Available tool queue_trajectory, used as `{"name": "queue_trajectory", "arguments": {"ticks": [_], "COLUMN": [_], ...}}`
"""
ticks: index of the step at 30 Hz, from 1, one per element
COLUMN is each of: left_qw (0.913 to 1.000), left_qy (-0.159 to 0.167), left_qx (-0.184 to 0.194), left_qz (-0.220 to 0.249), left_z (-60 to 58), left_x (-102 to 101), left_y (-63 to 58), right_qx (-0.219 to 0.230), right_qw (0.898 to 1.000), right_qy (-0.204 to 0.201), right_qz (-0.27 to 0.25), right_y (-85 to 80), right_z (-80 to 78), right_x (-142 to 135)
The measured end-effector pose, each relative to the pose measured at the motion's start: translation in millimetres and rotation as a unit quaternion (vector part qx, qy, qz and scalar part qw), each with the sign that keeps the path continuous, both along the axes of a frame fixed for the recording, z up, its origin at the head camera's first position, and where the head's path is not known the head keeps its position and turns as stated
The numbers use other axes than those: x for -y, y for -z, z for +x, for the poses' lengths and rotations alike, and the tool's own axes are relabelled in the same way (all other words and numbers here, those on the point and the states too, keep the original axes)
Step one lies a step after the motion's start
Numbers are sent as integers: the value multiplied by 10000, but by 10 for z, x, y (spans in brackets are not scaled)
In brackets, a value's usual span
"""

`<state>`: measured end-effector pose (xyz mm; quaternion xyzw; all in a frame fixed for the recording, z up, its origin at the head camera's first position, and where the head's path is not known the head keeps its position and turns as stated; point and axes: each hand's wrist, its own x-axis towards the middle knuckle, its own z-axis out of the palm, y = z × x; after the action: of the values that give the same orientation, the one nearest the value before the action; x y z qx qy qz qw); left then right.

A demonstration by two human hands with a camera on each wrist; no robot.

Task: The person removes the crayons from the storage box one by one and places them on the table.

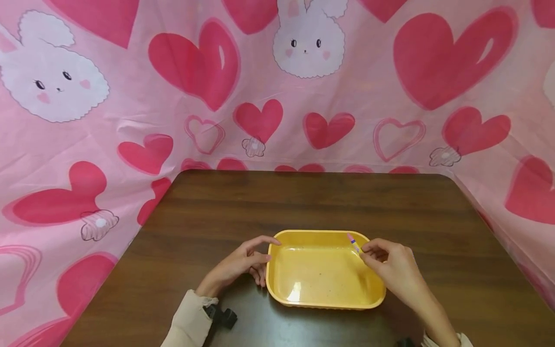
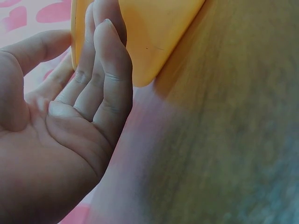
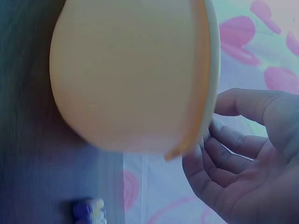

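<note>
A yellow rectangular tray [image 1: 325,304] with rounded corners lies on the table, its inside showing only small dark specks. My left hand [image 1: 240,262] grips its left rim, the index finger over the edge and the thumb against it; the other fingers hang outside the wall. At the right end, my right hand [image 1: 392,270] pinches a slim stick [image 1: 353,242], pink at the tip with a blue band and a pale body. The stick tilts over the tray's far right corner. In the right wrist view the tray's end wall [image 3: 131,84] hides the stick.
The tray rests on a dark brown wooden table [image 1: 303,202]. A small blue-and-white object [image 3: 88,212] lies on it in the right wrist view. Pink cloth [image 1: 269,62] with hearts and rabbits hangs behind and along both sides.
</note>
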<state>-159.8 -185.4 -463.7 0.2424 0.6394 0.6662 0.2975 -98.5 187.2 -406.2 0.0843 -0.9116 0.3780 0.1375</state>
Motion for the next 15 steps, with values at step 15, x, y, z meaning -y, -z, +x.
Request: {"name": "queue_trajectory", "arguments": {"ticks": [15], "left_qw": [10000], "left_qy": [14], "left_qx": [30], "left_qz": [12], "left_z": [-3], "left_x": [-11], "left_y": [-1], "right_qx": [597], "right_qw": [9964], "right_qy": [605], "right_qz": [-34], "right_y": [196], "right_z": [-128], "right_x": [-787]}}
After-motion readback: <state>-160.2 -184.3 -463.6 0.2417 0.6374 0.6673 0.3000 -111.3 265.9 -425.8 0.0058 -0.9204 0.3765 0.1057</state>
